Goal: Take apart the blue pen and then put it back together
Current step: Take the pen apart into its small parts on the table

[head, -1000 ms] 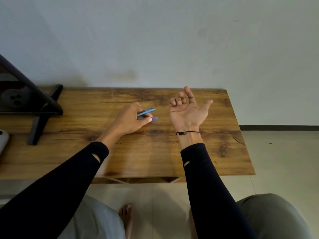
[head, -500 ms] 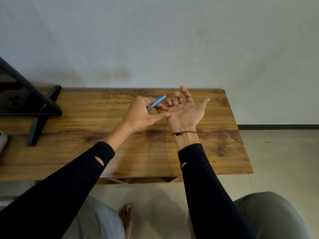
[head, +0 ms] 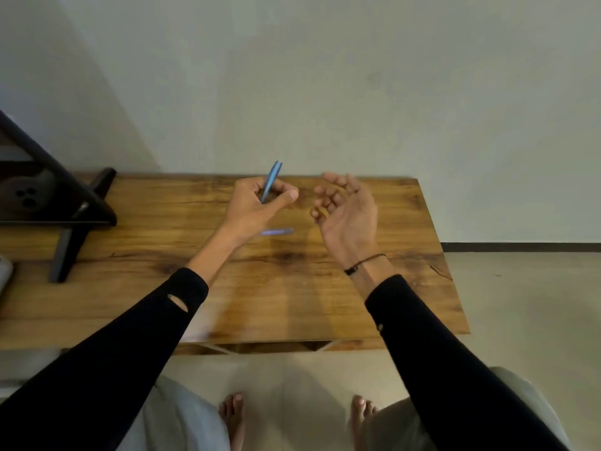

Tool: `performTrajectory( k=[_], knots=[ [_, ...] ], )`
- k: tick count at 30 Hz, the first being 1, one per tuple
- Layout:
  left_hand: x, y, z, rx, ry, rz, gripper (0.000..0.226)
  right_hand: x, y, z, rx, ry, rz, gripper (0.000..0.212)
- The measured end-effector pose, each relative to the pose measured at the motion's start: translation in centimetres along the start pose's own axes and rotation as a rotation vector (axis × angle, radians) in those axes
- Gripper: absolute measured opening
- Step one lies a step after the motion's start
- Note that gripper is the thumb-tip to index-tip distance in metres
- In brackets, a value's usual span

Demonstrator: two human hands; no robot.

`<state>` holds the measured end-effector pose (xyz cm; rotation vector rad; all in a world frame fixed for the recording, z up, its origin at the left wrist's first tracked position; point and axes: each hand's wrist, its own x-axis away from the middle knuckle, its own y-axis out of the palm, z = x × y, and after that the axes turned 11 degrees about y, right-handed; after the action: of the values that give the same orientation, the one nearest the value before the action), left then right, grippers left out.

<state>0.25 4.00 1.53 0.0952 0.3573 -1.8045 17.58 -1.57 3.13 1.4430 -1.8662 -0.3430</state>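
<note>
My left hand (head: 257, 203) is closed around a blue pen piece (head: 272, 179), which points up and away above the wooden table (head: 406, 255). A second blue pen part (head: 277, 231) lies flat on the table just below that hand, blurred. My right hand (head: 348, 213) hovers to the right of the left one, palm up, with its fingers loosely curled and nothing visible in it. Both arms wear black sleeves.
A black stand (head: 65, 209) occupies the table's far left. A pale object (head: 5, 275) shows at the left edge. The table's front edge runs above my bare feet (head: 232, 415) on the tiled floor, and a wall stands right behind the table.
My hands have drawn apart. The left hand tipped the blue piece up to near vertical, and the right hand's fingers curled inward. The other pen part shows on the table again.
</note>
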Motion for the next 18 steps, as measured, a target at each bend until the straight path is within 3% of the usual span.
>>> performTrajectory(
  k=[5, 18],
  knots=[
    [0.1, 0.7, 0.1, 0.096, -0.050, 0.027, 0.005, 0.5, -0.1, -0.3, 0.496, -0.135, -0.017, 0.007],
    [0.0, 1.4, 0.7, 0.093, -0.071, -0.017, 0.005, 0.0, -0.2, -1.2, 0.639, -0.270, 0.050, 0.009]
  ],
)
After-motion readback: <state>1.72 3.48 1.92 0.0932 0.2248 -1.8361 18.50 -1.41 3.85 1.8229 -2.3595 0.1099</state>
